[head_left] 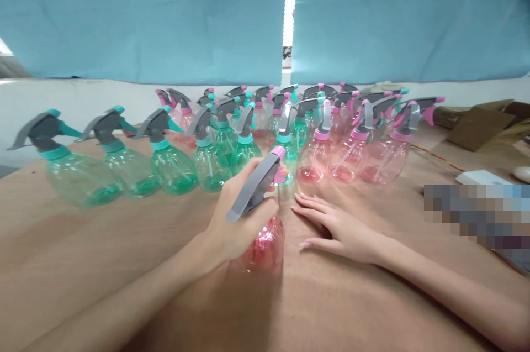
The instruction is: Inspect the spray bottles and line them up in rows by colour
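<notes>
In the head view, a bare wooden table (66, 269) spreads across the near part of the scene. Blue curtains (165, 15) hang at the far side, with a bright upright strip of light (291, 4) between them. Brown cardboard (480, 128) lies at the far right. Green bottles (174, 175) stand at the left and middle, pink bottles (383, 164) toward the right, with more crowded behind them.

The left arm reaches in from the near left, and the left hand (236, 219) is wrapped around the neck of a pink spray bottle (265, 247) in the middle, nearer than the rows. Its grey spray head shows above the fingers; whether its base touches the table I cannot tell. The right hand (342, 227) lies palm down just right of it, thumb spread wide from the fingers, holding nothing.
</notes>
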`<state>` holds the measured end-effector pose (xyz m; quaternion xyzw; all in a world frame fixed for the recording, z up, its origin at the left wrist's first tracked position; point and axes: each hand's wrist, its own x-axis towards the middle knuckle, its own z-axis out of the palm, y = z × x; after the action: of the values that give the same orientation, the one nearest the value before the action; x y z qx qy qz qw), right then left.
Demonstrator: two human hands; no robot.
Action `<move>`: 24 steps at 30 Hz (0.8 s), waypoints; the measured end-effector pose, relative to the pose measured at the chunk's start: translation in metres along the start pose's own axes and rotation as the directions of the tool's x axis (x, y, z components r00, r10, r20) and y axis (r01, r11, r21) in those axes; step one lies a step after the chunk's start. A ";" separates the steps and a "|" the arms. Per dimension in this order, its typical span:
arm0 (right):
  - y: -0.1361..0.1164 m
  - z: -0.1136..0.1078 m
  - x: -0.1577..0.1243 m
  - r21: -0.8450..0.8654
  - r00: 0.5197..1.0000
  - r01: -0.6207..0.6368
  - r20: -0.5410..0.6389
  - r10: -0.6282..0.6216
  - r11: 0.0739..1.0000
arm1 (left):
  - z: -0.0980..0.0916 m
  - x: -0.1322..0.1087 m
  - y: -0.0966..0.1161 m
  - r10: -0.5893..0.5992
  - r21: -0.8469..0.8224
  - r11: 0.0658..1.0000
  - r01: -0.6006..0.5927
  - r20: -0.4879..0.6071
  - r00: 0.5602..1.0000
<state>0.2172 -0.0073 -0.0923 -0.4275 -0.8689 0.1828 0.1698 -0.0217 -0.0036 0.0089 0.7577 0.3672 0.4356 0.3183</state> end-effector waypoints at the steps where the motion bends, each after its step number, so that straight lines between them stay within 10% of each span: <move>1: 0.000 0.000 0.000 -0.003 1.000 -0.001 0.002 0.001 1.000 | 0.001 0.000 -0.001 -0.002 -0.017 1.000 0.002 0.008 1.000; 24: -0.003 0.000 0.000 -0.016 0.999 0.021 -0.037 -0.021 1.000 | 0.001 -0.001 -0.001 0.010 0.015 1.000 -0.010 0.026 1.000</move>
<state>0.2148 -0.0091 -0.0911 -0.4229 -0.8715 0.1662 0.1846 -0.0213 -0.0046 0.0074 0.7674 0.3625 0.4244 0.3154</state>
